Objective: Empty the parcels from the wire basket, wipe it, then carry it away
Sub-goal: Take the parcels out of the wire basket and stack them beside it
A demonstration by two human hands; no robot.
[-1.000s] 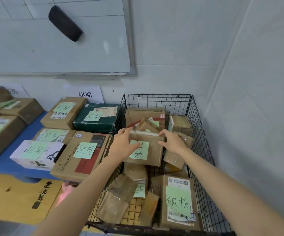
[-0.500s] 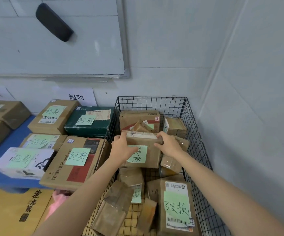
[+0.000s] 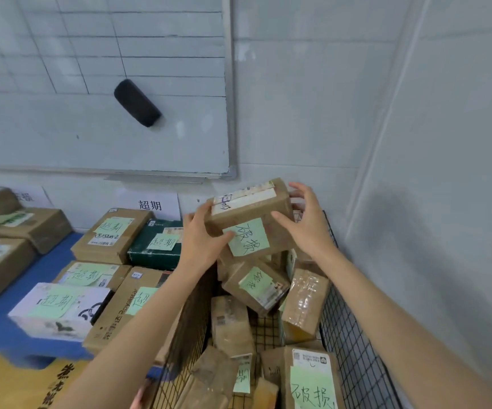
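While both hands hold it, the brown parcel (image 3: 250,212) hangs above the wire basket (image 3: 353,349), its long axis running hand to hand and tilted, the end at the right hand (image 3: 309,228) higher. The left hand (image 3: 205,242) wraps the lower end; the right hand clasps the other end. Its green note (image 3: 249,237) faces the person. More parcels (image 3: 256,287) lie in the basket beneath the hands; labelled boxes (image 3: 112,234) sit on the blue worktop (image 3: 0,329) beyond the left hand
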